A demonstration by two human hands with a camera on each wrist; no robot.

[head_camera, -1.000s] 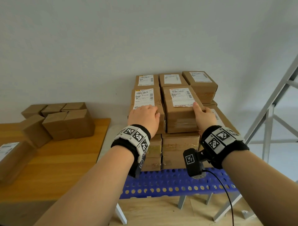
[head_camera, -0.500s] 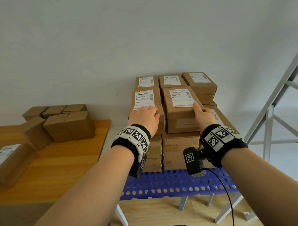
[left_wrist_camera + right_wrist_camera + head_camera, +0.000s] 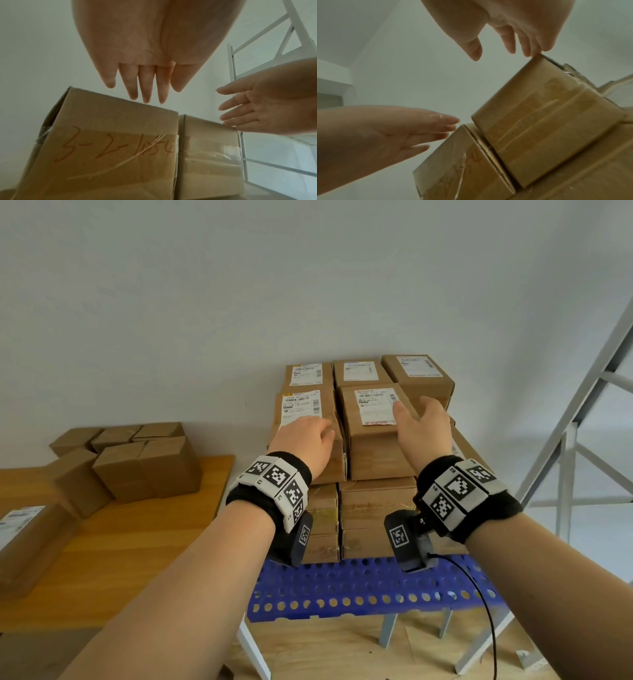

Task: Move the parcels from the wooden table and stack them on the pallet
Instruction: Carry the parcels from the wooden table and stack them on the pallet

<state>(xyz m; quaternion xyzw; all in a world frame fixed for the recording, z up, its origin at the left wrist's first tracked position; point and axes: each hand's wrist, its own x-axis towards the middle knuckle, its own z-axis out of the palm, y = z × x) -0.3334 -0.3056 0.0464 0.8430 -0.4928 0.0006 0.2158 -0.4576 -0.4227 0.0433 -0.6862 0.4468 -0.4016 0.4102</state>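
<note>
Two hands hang over the stacked boxes in the middle of the head picture. The left hand (image 3: 303, 436) has straight fingers (image 3: 147, 86) close together, just above a box with red writing (image 3: 109, 151) (it holds nothing). The right hand (image 3: 423, 428) is flat with fingers a little spread, its fingertips (image 3: 526, 52) at the top edge of the next box (image 3: 373, 426). The boxes sit on a blue pallet (image 3: 359, 590) with holes. More boxes (image 3: 144, 463) wait on the wooden table (image 3: 120, 542) at the left.
</note>
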